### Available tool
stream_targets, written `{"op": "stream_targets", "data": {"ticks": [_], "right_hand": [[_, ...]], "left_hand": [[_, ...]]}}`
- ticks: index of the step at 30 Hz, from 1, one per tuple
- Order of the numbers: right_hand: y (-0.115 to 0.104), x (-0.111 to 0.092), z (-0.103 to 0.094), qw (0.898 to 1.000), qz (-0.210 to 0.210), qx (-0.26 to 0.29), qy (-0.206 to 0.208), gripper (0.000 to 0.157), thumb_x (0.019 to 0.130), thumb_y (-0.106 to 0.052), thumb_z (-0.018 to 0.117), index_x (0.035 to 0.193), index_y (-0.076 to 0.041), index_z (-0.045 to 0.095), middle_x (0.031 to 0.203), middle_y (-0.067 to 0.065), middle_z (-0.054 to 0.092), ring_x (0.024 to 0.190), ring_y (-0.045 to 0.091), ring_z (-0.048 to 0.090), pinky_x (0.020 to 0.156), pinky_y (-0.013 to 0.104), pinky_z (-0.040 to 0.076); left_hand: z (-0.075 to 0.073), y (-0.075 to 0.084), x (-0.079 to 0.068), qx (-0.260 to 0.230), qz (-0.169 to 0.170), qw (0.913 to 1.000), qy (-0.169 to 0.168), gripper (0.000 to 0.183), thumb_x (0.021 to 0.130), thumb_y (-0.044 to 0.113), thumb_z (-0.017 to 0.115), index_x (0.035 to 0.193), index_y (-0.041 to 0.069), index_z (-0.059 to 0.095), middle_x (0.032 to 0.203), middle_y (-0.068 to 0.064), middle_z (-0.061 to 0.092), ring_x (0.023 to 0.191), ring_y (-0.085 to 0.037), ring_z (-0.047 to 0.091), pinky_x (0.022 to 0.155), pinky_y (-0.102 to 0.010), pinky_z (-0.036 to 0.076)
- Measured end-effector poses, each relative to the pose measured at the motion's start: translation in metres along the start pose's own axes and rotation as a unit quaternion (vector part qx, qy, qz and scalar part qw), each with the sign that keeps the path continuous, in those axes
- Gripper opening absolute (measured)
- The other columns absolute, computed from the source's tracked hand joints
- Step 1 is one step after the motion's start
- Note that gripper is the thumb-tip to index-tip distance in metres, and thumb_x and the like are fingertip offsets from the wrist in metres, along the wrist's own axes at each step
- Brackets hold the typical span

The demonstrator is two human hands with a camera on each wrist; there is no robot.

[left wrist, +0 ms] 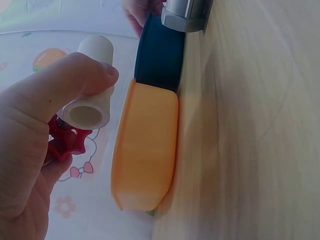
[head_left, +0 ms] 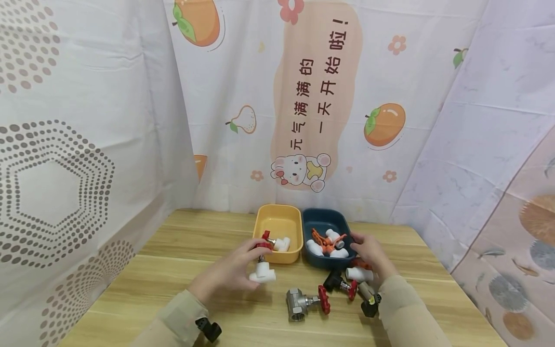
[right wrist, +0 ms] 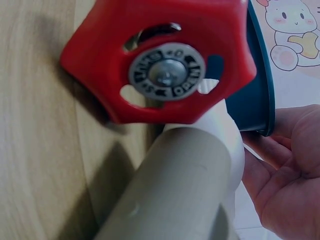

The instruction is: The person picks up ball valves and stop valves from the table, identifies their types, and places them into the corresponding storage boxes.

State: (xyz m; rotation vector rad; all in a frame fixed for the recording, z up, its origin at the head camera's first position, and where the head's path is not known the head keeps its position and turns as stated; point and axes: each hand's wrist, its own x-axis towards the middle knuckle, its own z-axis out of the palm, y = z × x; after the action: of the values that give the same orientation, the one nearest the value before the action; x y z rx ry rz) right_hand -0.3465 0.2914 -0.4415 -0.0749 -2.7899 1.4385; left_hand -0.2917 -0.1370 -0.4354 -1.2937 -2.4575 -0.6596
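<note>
My left hand (head_left: 234, 267) holds a white plastic valve (head_left: 262, 273) just in front of the yellow bin (head_left: 281, 259). In the left wrist view, the thumb presses on the valve's white body (left wrist: 90, 112), and its red handwheel (left wrist: 67, 140) sits by the fingers. My right hand (head_left: 373, 250) grips the right rim of the dark blue bin (head_left: 326, 216). Its fingers show at the bin's edge in the right wrist view. Inside the blue bin are white fittings (head_left: 314, 247) and orange-handled parts (head_left: 329, 248). One white valve with a red handle (head_left: 282, 244) lies in the yellow bin.
A metal valve with a red handwheel (head_left: 299, 304) lies on the wooden table (head_left: 243, 323). Right of it are a black valve (head_left: 334, 281), a white fitting (head_left: 360, 274) and a grey pipe piece (head_left: 367, 292), close to the right wrist. Printed curtains hang behind and beside the table.
</note>
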Motion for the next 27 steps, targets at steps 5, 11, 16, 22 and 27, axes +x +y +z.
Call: {"op": "stream_targets", "data": {"ticks": [5,11,16,22,27], "right_hand": [[0.001,0.000,-0.001,1.000,-0.002,0.001,-0.001,0.051,0.101,-0.003,0.055,0.151,0.004,0.044,0.141,0.036,0.050,0.109,0.036,0.064,0.073,0.041,0.061],[0.001,0.000,-0.002,1.000,-0.003,0.002,-0.004,0.052,0.101,-0.003,0.055,0.151,0.003,0.043,0.143,0.035,0.049,0.112,0.037,0.063,0.075,0.041,0.061],[0.001,0.000,-0.001,1.000,0.001,-0.005,-0.003,0.052,0.101,-0.004,0.056,0.151,0.002,0.044,0.142,0.033,0.051,0.113,0.036,0.063,0.076,0.040,0.061],[0.001,0.001,-0.001,1.000,-0.004,-0.010,-0.003,0.051,0.101,-0.005,0.057,0.150,0.003,0.045,0.141,0.032,0.052,0.114,0.036,0.063,0.078,0.040,0.060],[0.001,0.001,-0.002,1.000,-0.003,-0.015,0.000,0.051,0.101,-0.006,0.058,0.150,0.003,0.046,0.140,0.031,0.054,0.111,0.033,0.064,0.076,0.038,0.061]], "left_hand": [[-0.002,-0.001,0.002,-0.002,-0.005,1.0000,0.004,0.076,0.070,0.025,0.091,0.138,0.023,0.056,0.149,0.002,0.041,0.130,-0.019,0.046,0.101,-0.044,0.050],[-0.004,-0.004,0.009,-0.008,-0.008,0.9999,0.009,0.075,0.071,0.024,0.091,0.138,0.025,0.056,0.150,0.003,0.040,0.132,-0.018,0.042,0.102,-0.044,0.049],[-0.006,-0.007,0.018,-0.003,0.013,0.9996,0.023,0.073,0.071,0.025,0.090,0.135,0.023,0.057,0.147,0.001,0.042,0.129,-0.018,0.045,0.103,-0.042,0.049],[-0.010,-0.008,0.030,0.001,0.034,0.9984,0.045,0.074,0.068,0.022,0.093,0.133,0.014,0.060,0.144,-0.004,0.045,0.127,-0.022,0.048,0.102,-0.041,0.050],[-0.010,-0.008,0.039,-0.011,0.017,0.9987,0.048,0.073,0.069,0.022,0.092,0.134,0.016,0.058,0.145,-0.003,0.044,0.127,-0.021,0.048,0.103,-0.042,0.050]]}}
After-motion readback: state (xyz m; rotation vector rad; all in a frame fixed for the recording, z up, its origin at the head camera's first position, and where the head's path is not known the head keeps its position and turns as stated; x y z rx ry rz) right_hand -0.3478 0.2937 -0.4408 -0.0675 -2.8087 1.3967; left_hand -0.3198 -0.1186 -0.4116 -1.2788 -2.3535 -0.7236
